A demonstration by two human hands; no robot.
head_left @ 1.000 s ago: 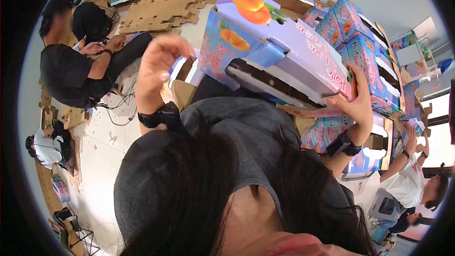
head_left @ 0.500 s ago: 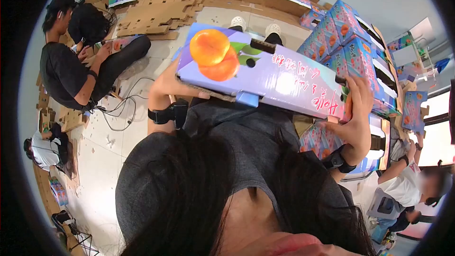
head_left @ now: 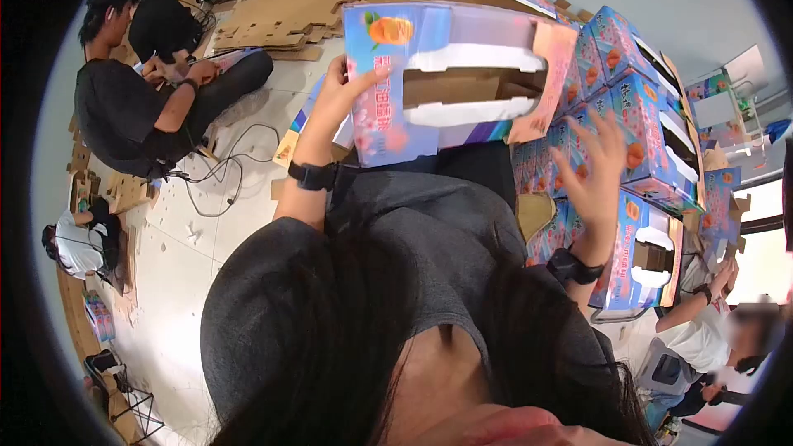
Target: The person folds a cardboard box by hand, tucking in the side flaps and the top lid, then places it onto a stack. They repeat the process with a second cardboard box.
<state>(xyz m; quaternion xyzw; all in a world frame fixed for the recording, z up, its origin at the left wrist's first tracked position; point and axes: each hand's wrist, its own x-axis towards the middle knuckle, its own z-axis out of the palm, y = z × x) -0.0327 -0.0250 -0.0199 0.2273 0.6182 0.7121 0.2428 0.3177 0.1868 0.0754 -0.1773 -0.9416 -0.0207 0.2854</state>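
Observation:
A cardboard fruit carton (head_left: 417,128) in blue and pink print is held up before my chest. Its top opening faces me, with white flaps on two sides of the gap and bare brown cardboard inside. My left hand (head_left: 337,103) clasps the carton's left edge, fingers pressed on the printed panel. My right hand (head_left: 596,161) is off the carton at its right, fingers spread and holding nothing. Just behind that hand are stacked cartons (head_left: 636,136) of the same print.
Flattened brown cardboard (head_left: 277,12) lies along the wall. One person (head_left: 124,107) in black sits at the left by a cable (head_left: 235,177) on the floor. Other people in white are at far left (head_left: 78,244) and lower right (head_left: 702,326). Another carton (head_left: 615,281) stands near my right elbow.
The carton has turned from its long side panel to show its open top. My right hand has let go and spread its fingers; my left hand still grips the carton.

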